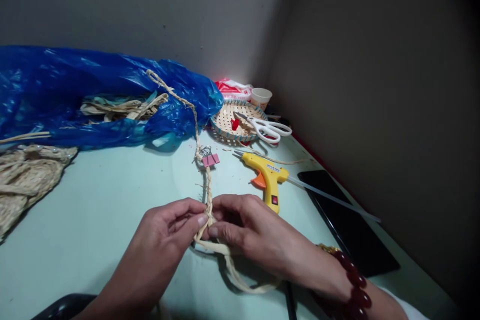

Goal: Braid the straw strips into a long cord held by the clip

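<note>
A pale straw braid (209, 182) runs from the blue bag down toward me, with a small loop at its far end. Partway along it, a pink binder clip (210, 160) is fastened. My left hand (165, 237) pinches the lower end of the braid from the left, thumb and forefinger closed. From the right, my right hand (251, 227) grips the same spot, its fingers closed around the strands. Loose flat strands (234, 272) come out below my fingers and curve to the right. The fingertips partly hide the crossing of the strands.
Right of the braid lies a yellow glue gun (268, 175) with a glue stick in it, beside a black flat device (348, 220). Behind stand a woven basket (225, 132), white-handled scissors (272, 130) and a paper cup (261, 96). A blue plastic bag (112, 70) and woven straw piece (32, 175) lie left.
</note>
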`<state>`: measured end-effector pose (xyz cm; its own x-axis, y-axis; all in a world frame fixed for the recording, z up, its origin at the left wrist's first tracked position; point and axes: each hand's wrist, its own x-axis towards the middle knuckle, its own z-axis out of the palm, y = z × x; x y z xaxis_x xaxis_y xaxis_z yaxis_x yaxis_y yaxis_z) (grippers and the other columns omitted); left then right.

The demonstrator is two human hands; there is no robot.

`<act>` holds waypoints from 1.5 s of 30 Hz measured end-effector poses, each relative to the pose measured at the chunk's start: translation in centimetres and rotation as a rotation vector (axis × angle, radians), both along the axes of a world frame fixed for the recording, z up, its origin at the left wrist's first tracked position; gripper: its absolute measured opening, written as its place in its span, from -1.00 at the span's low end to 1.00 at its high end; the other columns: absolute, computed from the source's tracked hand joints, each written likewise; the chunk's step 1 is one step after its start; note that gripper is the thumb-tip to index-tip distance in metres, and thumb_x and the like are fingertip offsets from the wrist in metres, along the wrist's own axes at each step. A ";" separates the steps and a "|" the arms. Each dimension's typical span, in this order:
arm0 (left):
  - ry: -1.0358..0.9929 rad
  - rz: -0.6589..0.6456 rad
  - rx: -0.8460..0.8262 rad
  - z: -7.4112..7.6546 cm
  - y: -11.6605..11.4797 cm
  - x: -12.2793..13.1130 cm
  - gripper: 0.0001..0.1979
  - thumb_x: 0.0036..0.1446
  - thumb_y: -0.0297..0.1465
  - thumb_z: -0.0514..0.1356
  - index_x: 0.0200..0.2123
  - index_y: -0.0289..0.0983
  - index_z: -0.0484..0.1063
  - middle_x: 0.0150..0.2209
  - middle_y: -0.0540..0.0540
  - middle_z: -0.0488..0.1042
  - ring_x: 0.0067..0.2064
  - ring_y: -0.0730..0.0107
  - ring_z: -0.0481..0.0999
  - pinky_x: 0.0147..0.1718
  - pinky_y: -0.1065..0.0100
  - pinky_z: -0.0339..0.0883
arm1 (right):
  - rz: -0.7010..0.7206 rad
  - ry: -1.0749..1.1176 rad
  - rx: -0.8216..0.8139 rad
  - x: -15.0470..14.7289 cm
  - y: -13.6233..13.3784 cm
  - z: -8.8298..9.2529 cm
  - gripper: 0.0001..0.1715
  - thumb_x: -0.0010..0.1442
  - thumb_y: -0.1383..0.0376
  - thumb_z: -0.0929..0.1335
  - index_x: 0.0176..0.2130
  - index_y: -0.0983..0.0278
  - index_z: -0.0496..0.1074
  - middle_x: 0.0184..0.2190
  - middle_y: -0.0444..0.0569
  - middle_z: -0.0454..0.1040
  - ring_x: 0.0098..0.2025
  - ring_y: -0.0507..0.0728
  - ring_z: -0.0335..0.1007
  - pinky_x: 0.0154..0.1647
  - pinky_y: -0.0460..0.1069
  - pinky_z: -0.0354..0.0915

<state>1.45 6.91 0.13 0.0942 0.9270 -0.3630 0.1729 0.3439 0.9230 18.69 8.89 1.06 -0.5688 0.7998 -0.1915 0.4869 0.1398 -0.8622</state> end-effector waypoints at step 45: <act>0.912 -0.268 0.987 -1.8 -3.5 0.7 -0.77 0.20 -0.54 0.00 -0.26 -0.24 0.43 -0.43 -0.07 0.48 -0.47 0.34 0.50 -0.48 0.39 0.31 | -0.368 0.395 -0.306 -2.2 -0.3 -0.7 -0.82 0.12 0.35 0.34 -0.50 0.34 0.37 -0.66 -0.21 0.23 -0.60 -0.07 0.04 -0.58 -0.14 -0.03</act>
